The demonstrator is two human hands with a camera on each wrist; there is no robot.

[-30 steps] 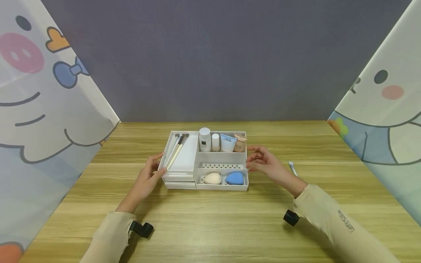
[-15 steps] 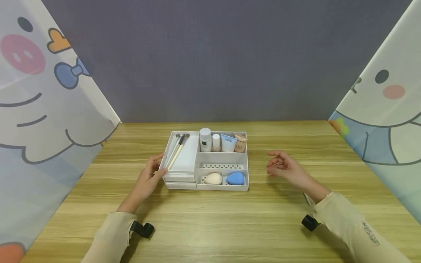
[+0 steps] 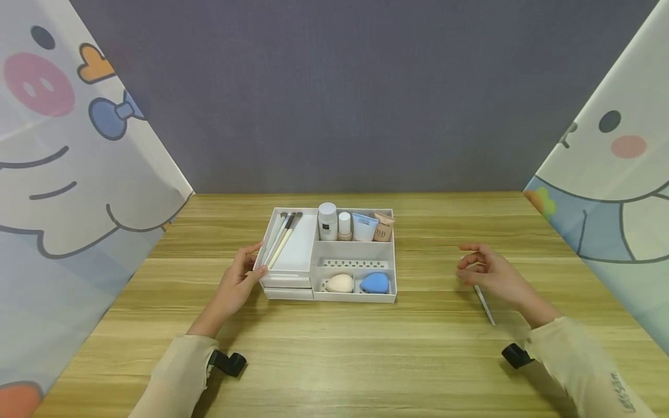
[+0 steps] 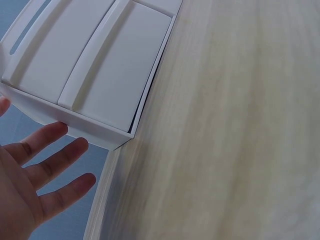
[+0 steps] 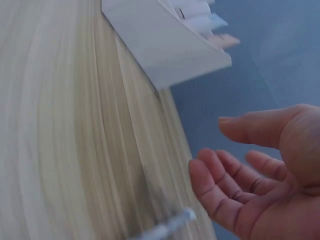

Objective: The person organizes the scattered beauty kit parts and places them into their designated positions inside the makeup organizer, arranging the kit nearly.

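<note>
Fingers (image 4: 60,165) of left hand (image 3: 237,284) straight and relaxed, resting against left wall of organizer (image 3: 299,266), gripping nothing, apparently steadying it on table (image 3: 366,360). Right hand (image 3: 491,277) off to the side, well apart from organizer, fingers (image 5: 225,185) loosely curled, palm bare, hovering just above slim stick (image 3: 484,303) lying flat on wood. Contact with stick: cannot tell. Blue tip (image 5: 187,216) showing in right wrist view. Inside organizer: brushes (image 3: 281,239) laid lengthwise in long left bay, fitting their length; bottles (image 3: 334,222) and tubes (image 3: 373,227) upright in rear bay; beige sponge (image 3: 340,283) and blue sponge (image 3: 374,283) side by side in front cells.
</note>
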